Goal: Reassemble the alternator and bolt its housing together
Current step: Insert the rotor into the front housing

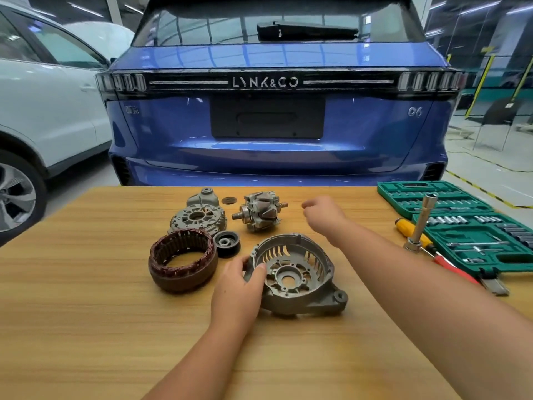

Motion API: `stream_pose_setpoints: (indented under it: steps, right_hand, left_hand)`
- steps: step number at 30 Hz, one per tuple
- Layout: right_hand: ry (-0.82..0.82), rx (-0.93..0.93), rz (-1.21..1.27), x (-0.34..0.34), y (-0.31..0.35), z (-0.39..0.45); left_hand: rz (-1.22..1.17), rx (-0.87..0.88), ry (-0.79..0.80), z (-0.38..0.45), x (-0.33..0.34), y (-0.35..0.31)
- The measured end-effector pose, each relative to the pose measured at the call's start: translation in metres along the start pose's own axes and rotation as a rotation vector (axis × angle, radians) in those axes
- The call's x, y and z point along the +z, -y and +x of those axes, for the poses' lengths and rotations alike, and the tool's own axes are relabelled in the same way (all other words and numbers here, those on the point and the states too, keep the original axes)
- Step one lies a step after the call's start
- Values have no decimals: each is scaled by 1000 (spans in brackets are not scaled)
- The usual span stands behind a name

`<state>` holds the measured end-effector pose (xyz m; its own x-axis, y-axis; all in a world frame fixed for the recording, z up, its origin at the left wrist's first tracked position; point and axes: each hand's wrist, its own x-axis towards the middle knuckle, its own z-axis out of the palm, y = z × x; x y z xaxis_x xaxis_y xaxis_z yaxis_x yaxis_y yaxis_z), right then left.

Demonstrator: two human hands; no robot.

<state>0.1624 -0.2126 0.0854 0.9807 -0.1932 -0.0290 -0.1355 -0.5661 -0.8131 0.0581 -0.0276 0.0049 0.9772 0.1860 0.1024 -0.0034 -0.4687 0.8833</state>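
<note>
On the near middle of the wooden table (86, 327), the left hand (236, 290) grips the left rim of the open housing half (294, 275), with the thumb over the edge and the fingers curled round the outer wall. This grey metal shell lies with its hollow side up, its mounting ear pointing to the near right. Just left of it sits the ring of copper windings (182, 258), resting flat and apart from the hand. Between the ring and the shell, a little farther back, lies the small black pulley (227, 242) with a nut in its middle.

Farther on, the right hand (324, 213) hangs above the table with its fingers loosely curled and nothing in them, just right of the rotor (258, 212), which lies on its side with its shaft pointing left and right. Left of the rotor is the other housing half (197, 217), and behind that a grey cover piece (203, 197) and a small dark washer (229, 200).

At the right edge stands an open green socket set (461, 220), with a socket wrench (419, 226) upright beside it and a yellow-handled screwdriver (409, 228) lying near.

Beyond the table is the rear of a blue car (274, 125), with a white car (43, 111) to its left.
</note>
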Motion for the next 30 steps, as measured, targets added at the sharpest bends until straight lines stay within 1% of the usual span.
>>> stream_pose_setpoints:
  steps: [3, 5, 7, 9, 13, 18, 20, 23, 30]
  right_hand:
    - [141, -87, -211, 19, 21, 26]
    - [202, -112, -356, 29, 27, 43]
    - [217, -140, -511, 35, 28, 57]
    - [215, -150, -599, 38, 25, 70]
    - [256, -178, -700, 42, 13, 85]
    - [218, -297, -793, 38, -3, 80]
    - [284, -323, -834, 33, -5, 74]
    - [384, -333, -830, 31, -5, 65]
    - [392, -409, -912, 21, -1, 53]
  left_hand:
    - [-76, -11, -1, 0, -1, 2]
    - [-111, -15, -5, 0, -2, 2]
    - [-118, -13, -11, 0, -2, 2]
    - [-117, -16, -16, -1, -1, 2]
    - [-93, -31, -22, 0, 0, 0]
    - [-27, -33, -16, 1, 2, -3]
    - [-14, -32, -13, 1, 3, -3]
    - [2, -31, -11, 1, 3, -5]
    - [-6, -37, 11, 0, 2, -5]
